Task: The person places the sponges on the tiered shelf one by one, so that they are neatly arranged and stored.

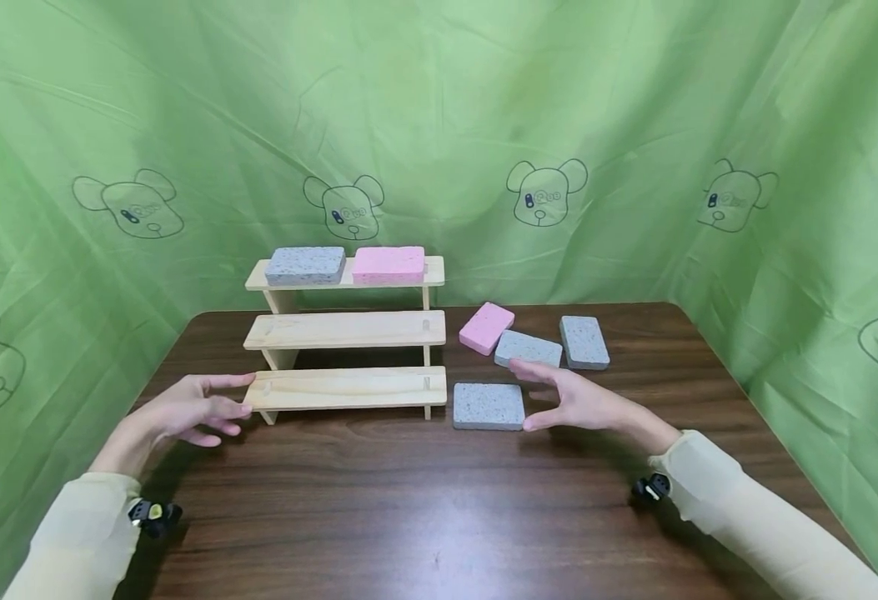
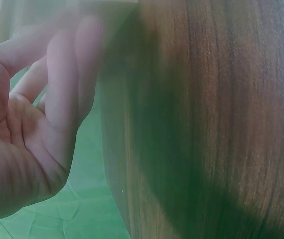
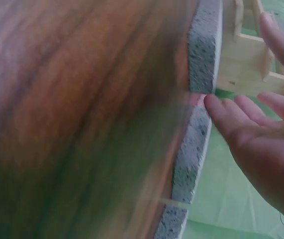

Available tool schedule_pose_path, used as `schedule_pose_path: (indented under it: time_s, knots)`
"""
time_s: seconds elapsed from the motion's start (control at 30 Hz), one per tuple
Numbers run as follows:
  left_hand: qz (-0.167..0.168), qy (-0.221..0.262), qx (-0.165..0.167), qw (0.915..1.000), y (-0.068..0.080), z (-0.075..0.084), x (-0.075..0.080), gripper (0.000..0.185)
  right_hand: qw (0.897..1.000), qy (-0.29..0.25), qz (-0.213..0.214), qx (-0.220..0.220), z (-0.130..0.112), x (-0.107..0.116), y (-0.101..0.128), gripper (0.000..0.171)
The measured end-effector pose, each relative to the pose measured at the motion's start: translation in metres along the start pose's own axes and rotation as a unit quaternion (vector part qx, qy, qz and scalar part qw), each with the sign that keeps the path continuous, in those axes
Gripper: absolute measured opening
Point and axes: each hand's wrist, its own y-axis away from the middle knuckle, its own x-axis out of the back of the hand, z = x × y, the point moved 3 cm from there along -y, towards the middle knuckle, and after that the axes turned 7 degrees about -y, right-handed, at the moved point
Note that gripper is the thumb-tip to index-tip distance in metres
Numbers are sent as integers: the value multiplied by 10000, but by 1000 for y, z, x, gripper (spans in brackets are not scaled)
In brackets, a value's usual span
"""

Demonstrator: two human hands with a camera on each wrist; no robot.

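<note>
A three-step wooden rack (image 1: 344, 331) stands on the brown table (image 1: 423, 508). Its top step carries a grey sponge (image 1: 305, 265) and a pink sponge (image 1: 389, 264). My left hand (image 1: 209, 406) is open, fingertips at the left end of the lowest step (image 1: 348, 388). My right hand (image 1: 547, 398) is spread open just right of a grey sponge (image 1: 488, 406) lying flat beside the rack, thumb near its front corner. In the right wrist view my fingers (image 3: 231, 117) sit close to that sponge's edge (image 3: 204, 55). The left wrist view shows my open palm (image 2: 27, 134).
Behind my right hand lie a pink sponge (image 1: 487, 327) and two more grey sponges (image 1: 529, 348) (image 1: 584, 342). Green cloth (image 1: 439, 125) with bear drawings hangs round the table on all sides. The table's front half is bare wood.
</note>
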Motion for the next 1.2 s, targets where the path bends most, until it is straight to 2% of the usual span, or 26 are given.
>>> schedule_pose_path:
  time_s: [0.17,0.6,0.83,1.07,1.2]
  knots:
    - [-61,12,-49,10000,-1,-1,-1,81,9995,225,-85,-209,6,-6,-4,98]
    - [-67,-79,92,9999,0,-1,3,83,9978,312,-296,-514,11,-13,-6,96]
    - [-69,-20,104,9999,-1,-4,1,83,9960,453,-153,-750,10,-13,-5,90]
    - [-102,-42,70,9999,-4,4,6,82,9952,422,-104,-876,11,-5,-12,90]
    - [-94,-37,165,9998,-5,3,4,83,9943,429,-184,-959,11,-4,-12,90]
